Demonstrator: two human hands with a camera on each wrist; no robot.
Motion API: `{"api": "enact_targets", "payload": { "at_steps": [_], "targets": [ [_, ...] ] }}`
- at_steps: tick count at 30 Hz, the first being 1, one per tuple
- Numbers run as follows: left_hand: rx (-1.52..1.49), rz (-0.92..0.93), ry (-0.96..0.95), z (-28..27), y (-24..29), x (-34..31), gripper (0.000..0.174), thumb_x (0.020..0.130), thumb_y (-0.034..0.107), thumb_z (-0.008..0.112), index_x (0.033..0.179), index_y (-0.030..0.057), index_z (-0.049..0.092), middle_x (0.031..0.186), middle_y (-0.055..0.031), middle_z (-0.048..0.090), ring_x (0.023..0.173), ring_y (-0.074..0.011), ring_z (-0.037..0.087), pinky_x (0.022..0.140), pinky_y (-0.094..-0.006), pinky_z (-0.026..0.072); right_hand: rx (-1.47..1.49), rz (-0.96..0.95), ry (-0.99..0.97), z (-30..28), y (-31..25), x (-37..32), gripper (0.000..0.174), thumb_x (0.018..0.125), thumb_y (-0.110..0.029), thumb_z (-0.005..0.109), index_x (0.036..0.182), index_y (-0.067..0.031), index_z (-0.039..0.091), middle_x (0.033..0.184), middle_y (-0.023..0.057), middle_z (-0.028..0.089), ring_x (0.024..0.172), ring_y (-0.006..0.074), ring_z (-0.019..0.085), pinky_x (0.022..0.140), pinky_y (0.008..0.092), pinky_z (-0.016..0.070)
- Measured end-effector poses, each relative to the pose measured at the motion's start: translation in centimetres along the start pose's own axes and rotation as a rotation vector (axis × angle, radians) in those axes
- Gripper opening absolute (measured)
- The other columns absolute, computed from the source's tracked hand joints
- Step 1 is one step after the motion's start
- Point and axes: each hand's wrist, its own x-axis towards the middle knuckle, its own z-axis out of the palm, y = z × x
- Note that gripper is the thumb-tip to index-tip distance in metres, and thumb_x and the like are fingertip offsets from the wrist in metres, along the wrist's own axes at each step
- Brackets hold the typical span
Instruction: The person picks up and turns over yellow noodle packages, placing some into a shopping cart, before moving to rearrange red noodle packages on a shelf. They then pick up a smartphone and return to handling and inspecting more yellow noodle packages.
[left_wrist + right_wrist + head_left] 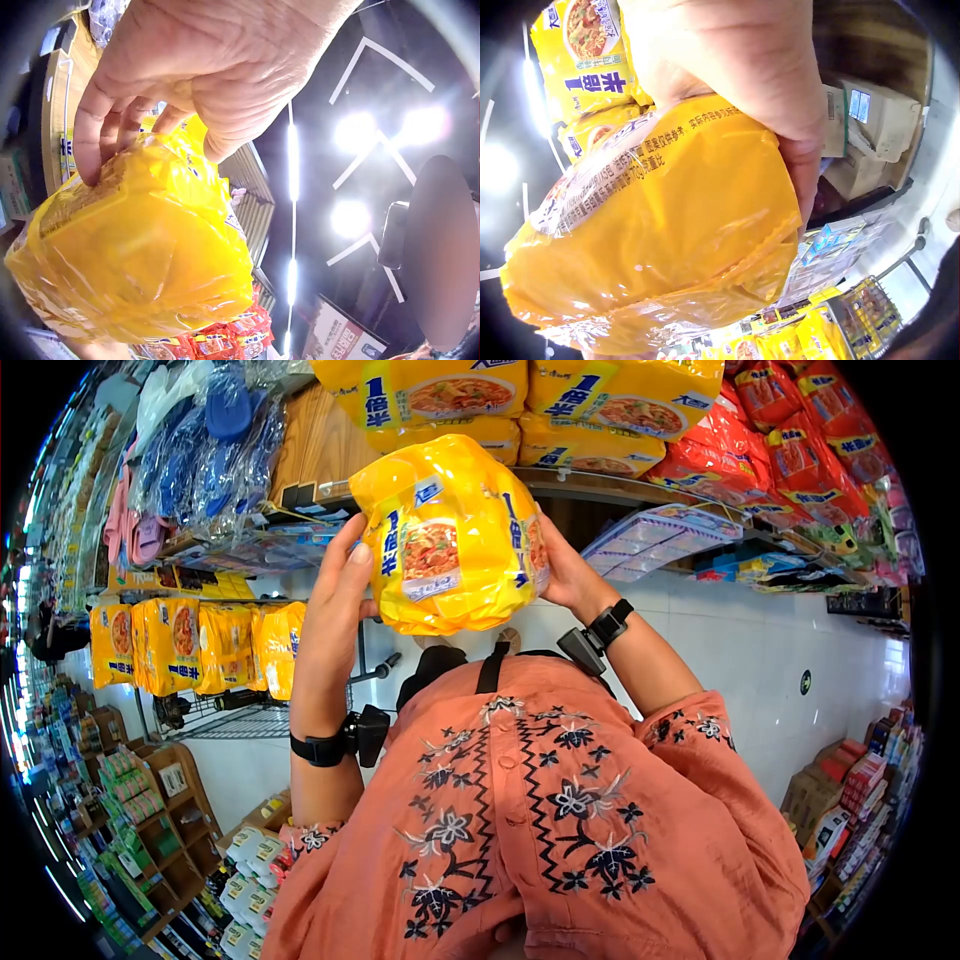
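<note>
A yellow multipack of instant noodles (450, 540), with a bowl picture on its front, is held up before the person's chest. The left hand (338, 585) grips its left end, thumb on the near side. In the left wrist view, the fingers of the left hand (202, 71) bend over the crinkled end of the pack (142, 240). On the opposite end the right hand (572, 568) holds on, its fingers mostly hidden behind the wrapper. From the right wrist, the right hand (735, 60) lies against the printed side of the pack (682, 210).
More yellow noodle packs (600, 410) are stacked on the shelf ahead, beside red packs (800, 460). Bagged blue slippers (215, 450) hang at the left. A metal rack or cart (240, 722) stands lower left, near a row of yellow packs (170, 645).
</note>
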Motion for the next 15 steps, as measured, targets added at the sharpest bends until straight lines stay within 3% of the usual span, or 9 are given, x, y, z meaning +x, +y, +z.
{"api": "enact_targets", "payload": {
  "at_steps": [8, 11, 15],
  "targets": [
    [0.129, 0.039, 0.037, -0.3, 0.2, -2.0, 0.063, 0.105, 0.050, 0.041, 0.146, 0.0019, 0.040, 0.128, -0.0076, 0.061, 0.113, -0.0158, 0.061, 0.094, -0.0306, 0.0497, -0.182, -0.009, 0.033, 2.8, -0.1, 0.1, 0.056, 0.104, -0.050, 0.042, 0.141, -0.0075, 0.047, 0.134, 0.0108, 0.060, 0.116, 0.0179, 0.063, 0.098, 0.0344, 0.0538],
    [-0.191, -0.057, -0.040, -1.9, -1.9, -1.4, 0.062, 0.105, 0.051, 0.037, 0.143, 0.0022, 0.043, 0.128, -0.0079, 0.062, 0.112, -0.0163, 0.063, 0.093, -0.0310, 0.0513, -0.266, 0.003, 0.072, 4.0, -0.1, 0.2, 0.058, 0.104, -0.050, 0.043, 0.139, -0.0055, 0.048, 0.134, 0.0116, 0.060, 0.116, 0.0168, 0.063, 0.098, 0.0320, 0.0530],
    [-0.354, -0.086, -0.026, -3.0, -3.1, -1.4, 0.065, 0.104, 0.056, 0.035, 0.140, 0.0029, 0.046, 0.129, -0.0085, 0.062, 0.113, -0.0179, 0.064, 0.095, -0.0316, 0.0518, -0.341, 0.018, 0.092, 6.1, -0.5, 0.2, 0.059, 0.103, -0.052, 0.043, 0.137, -0.0039, 0.051, 0.134, 0.0114, 0.060, 0.116, 0.0156, 0.063, 0.099, 0.0303, 0.0510]
  ]
}}
